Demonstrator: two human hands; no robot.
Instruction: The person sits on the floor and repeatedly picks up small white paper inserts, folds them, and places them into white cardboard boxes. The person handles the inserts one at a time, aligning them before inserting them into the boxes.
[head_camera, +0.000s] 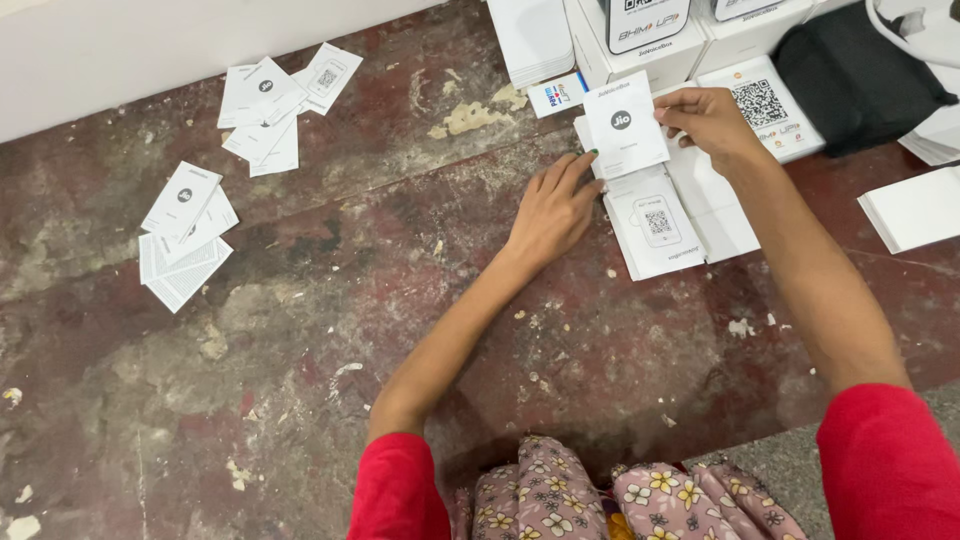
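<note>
— Start nearest the camera: what's there?

— Red sleeves (890, 460) and a floral-print lap (640, 500), both on the near side of the flat white booklet (655, 232) that lies on the worn red floor (300, 350). (I'll place everything by that booklet.)

— And the left hand?

— The left hand (552, 210) rests palm down just left of the booklet, fingers spread and loosely extended, the fingertips reaching its upper left corner. It grips nothing; whether the tips actually touch the paper I cannot tell.

— The right one?

— The right hand (708, 118) is just beyond the booklet, a little to its right. It is partly closed, thumb and fingers pinching the right edge of a small white card (624, 125) with a round dark mark, which hangs directly above the booklet's far end.

— What lies farther out?

— Beyond the booklet stand white boxes (640, 30) and a stack of white sheets (532, 38); off to its right beyond is a black cloth item (850, 80). Well to the left of the booklet, two loose clusters of similar cards (185, 235) and leaflets (275, 100) lie scattered near the pale wall (150, 50).
</note>
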